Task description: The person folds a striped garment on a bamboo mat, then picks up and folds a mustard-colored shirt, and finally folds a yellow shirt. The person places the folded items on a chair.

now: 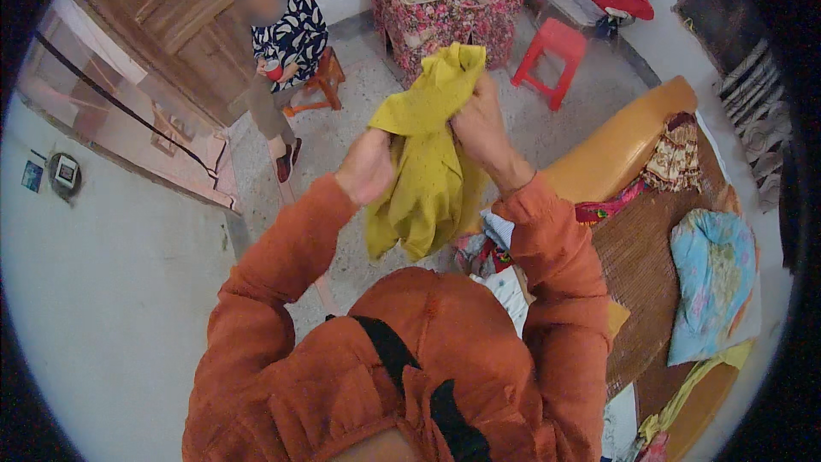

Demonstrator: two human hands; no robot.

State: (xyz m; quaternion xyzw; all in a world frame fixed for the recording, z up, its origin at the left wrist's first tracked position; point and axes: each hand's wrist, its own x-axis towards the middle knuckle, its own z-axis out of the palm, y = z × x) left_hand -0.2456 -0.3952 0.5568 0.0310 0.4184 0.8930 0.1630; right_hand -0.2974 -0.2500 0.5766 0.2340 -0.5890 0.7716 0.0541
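Note:
A mustard-yellow cloth garment (419, 205) hangs in the air in front of me, bunched and folded over at its top. My left hand (369, 164) grips its left side, the fingers partly hidden by the fabric. Higher up on the right, my right hand (481, 124) is closed on the garment near its upper end. The lower part falls in loose folds between my forearms. Whether it is a shirt or another kind of garment, I cannot tell.
To my right is a bed (633, 265) with a brown woven mat, a blue patterned pillow (714, 282) and loose clothes. Ahead stand a red plastic stool (552, 60) and a table under a floral cover (453, 30). A person (291, 38) sits on a wooden stool (321, 90) by the door.

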